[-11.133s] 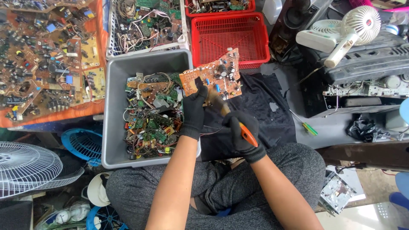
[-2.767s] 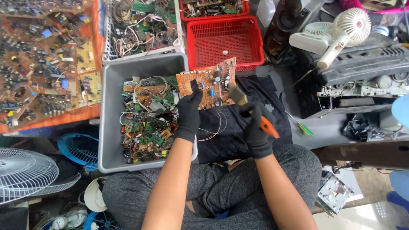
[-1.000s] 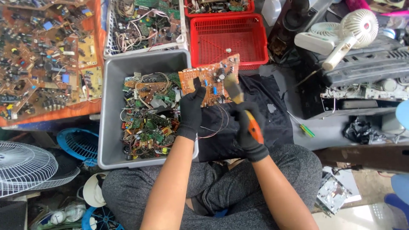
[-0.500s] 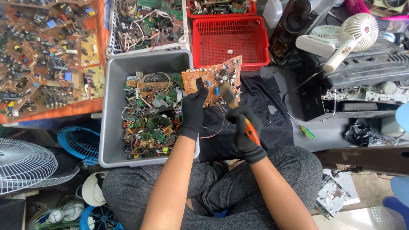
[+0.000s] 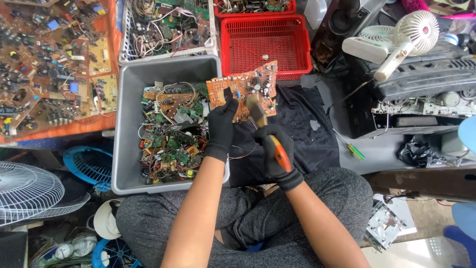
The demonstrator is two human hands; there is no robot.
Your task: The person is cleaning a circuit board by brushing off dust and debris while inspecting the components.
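The black-gloved fingers of the left hand are clamped on the lower left edge of an orange printed circuit board studded with small components, holding it tilted above a black cloth spread over the lap. The black-gloved right hand is wrapped tight around the orange handle of a metal-tipped hand tool, whose flat tip touches the board's lower edge near the middle. The board's left corner overhangs the rim of a grey plastic tub; its top right corner sits just beside a red plastic mesh basket. Bare cloth lies open to the right of the hands.

The grey tub holds a tangle of green and brown circuit boards with wires. The red basket looks nearly bare, with one small piece inside. A white wire basket behind the tub carries more boards and cables. An orange tray on the left is covered with brown boards.
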